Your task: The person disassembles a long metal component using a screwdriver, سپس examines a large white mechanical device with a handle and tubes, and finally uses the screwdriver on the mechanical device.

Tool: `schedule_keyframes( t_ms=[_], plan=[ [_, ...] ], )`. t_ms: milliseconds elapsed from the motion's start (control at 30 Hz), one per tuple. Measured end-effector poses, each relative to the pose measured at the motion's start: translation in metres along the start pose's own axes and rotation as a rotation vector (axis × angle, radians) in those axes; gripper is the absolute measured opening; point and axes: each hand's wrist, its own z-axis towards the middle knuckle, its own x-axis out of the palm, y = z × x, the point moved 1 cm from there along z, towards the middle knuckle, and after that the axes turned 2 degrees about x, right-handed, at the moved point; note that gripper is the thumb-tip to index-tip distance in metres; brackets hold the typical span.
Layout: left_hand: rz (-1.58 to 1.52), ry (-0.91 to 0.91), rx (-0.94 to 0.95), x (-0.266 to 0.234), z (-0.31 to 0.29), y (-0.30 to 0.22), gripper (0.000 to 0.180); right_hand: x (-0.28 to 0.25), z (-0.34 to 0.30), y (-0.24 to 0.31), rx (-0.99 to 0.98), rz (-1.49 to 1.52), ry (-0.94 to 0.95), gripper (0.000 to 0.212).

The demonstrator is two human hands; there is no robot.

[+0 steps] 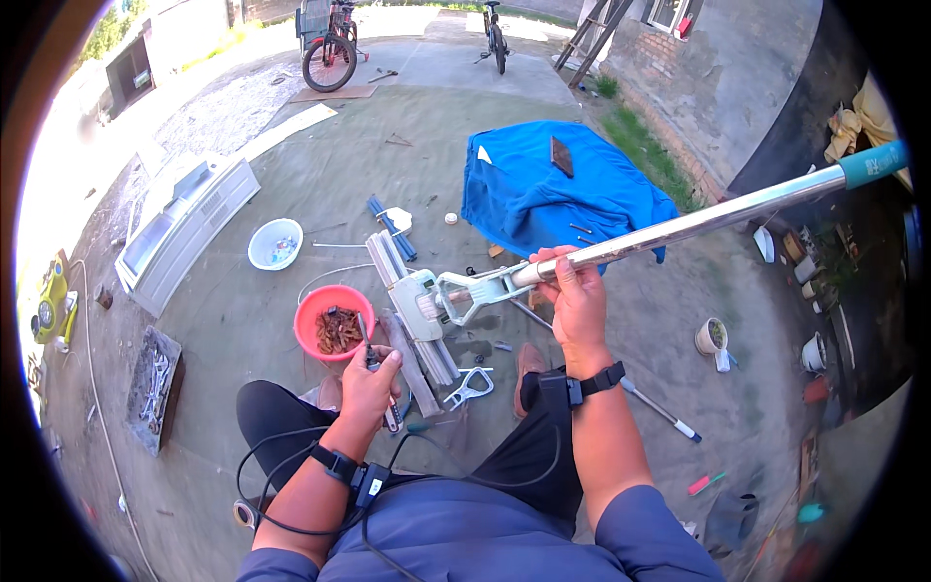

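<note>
My right hand [576,301] is wrapped round the lower end of a mop's shiny metal pole [718,215], which slants up to a teal grip [873,163] at the right. Below that hand the pole joins a pale green plastic lever frame [477,294] and mop head [420,306], set over long grey strips. My left hand [372,385] is closed on a slim hand tool [393,415] with a dark, narrow tip pointing up. Its exact kind I cannot make out. Between my feet lies a loose pale plastic frame [470,386].
A pink basin [303,325] of brown pieces stands by my left hand, with a white basin [254,247] beyond. Blue cloth [543,199] covers something ahead. At left are a metal tool tray [160,427] and white panel [184,242]; another pole [659,409] lies at right.
</note>
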Motion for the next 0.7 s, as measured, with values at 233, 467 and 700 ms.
schedule_keyframes(
  t_ms=[233, 467, 700],
  plan=[
    [-0.055, -0.03, -0.062, -0.003, 0.002, 0.015, 0.024, 0.006, -0.005, 0.012, -0.033, 0.091, -0.081, 0.018],
    [-0.096, -0.03, -0.075, -0.007, 0.004, 0.02, 0.025, 0.007, -0.007, 0.016, -0.002, 0.181, -0.12, 0.021],
    [-0.165, -0.123, -0.084, -0.016, 0.005, 0.028, 0.025, -0.006, -0.004, 0.012, -0.063, 0.23, -0.092, 0.024]
  ],
)
